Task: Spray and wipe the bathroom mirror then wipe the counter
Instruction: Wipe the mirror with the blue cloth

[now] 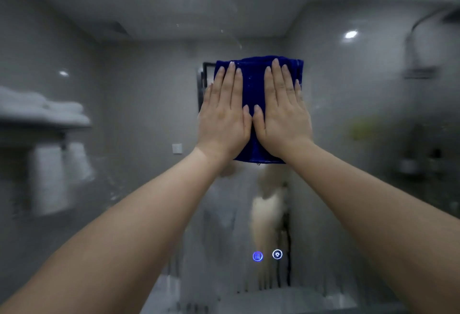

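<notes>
Palms of the left hand (224,117) and right hand (281,114), fingers straight and side by side, press the folded dark-blue cloth (254,84) flat against the wet, streaked mirror (149,89), probably for even wiping pressure.

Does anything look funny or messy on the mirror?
Yes. Below the blue cloth, wet drips run down the mirror in streaks near two glowing buttons, making that part blurry. It looks like spray not wiped yet. The left hand and right hand press flat on the cloth higher up.
</notes>
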A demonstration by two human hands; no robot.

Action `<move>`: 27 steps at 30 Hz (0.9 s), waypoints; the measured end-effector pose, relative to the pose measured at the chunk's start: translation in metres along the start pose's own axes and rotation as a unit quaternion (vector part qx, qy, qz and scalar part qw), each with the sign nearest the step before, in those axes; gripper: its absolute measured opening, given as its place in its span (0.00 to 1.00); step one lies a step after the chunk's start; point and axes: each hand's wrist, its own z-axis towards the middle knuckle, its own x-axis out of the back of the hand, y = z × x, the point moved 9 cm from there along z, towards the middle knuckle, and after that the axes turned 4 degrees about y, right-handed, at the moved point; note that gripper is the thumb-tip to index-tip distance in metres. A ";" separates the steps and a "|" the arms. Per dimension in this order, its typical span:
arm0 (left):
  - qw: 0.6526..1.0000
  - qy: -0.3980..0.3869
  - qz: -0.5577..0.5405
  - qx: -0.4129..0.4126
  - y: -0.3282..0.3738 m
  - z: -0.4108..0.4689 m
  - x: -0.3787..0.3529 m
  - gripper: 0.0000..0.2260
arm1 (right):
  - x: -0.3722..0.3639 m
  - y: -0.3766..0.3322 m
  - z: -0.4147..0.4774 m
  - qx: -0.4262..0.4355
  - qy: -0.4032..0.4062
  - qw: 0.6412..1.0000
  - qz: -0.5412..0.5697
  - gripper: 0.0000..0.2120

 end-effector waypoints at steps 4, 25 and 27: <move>1.000 0.009 0.004 0.010 0.026 0.009 -0.009 0.28 | 0.008 0.029 0.001 0.016 -0.002 1.000 -0.007 0.33; 0.999 -0.013 0.032 -0.007 0.073 0.022 -0.029 0.28 | 0.017 0.079 -0.002 0.012 0.013 1.000 0.010 0.33; 1.000 -0.010 0.028 -0.007 0.074 0.022 -0.030 0.28 | 0.017 0.081 -0.002 0.010 0.009 1.000 0.006 0.33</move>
